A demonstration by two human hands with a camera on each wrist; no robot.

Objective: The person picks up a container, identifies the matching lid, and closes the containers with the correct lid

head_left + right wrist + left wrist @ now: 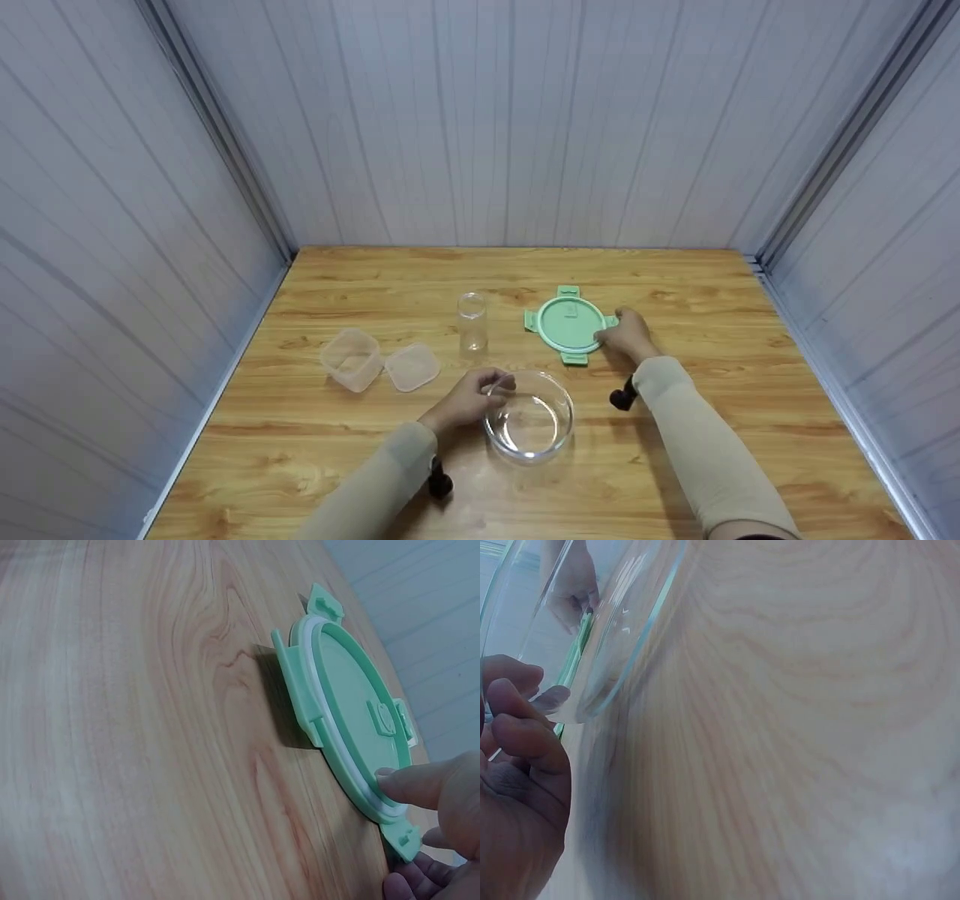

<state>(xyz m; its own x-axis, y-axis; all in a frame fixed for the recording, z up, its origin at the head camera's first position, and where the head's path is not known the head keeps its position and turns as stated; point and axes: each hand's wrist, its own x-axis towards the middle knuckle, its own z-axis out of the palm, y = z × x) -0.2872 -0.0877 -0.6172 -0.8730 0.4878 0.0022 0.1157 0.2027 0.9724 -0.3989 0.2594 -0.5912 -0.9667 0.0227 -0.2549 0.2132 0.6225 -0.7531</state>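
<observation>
In the head view a round clear glass bowl [534, 426] stands upright near the front middle of the table. My left hand [469, 399] grips its left rim, and the left wrist view shows curled fingers [531, 742] at the glass wall [622, 630]. Farther back and to the right, a round green lid [570, 324] with several locking tabs and a whitish seal lies with its inner side up. My right hand [628, 339] pinches the lid's right edge at one tab: the thumb [412, 784] is on top, other fingers below the tab.
A clear glass cylinder [472, 324] stands behind the bowl. To the left are a translucent square container [351, 361], tilted in this view, and a flat translucent square lid [412, 367] beside it. Pale panel walls [510, 127] border the wooden table [300, 480].
</observation>
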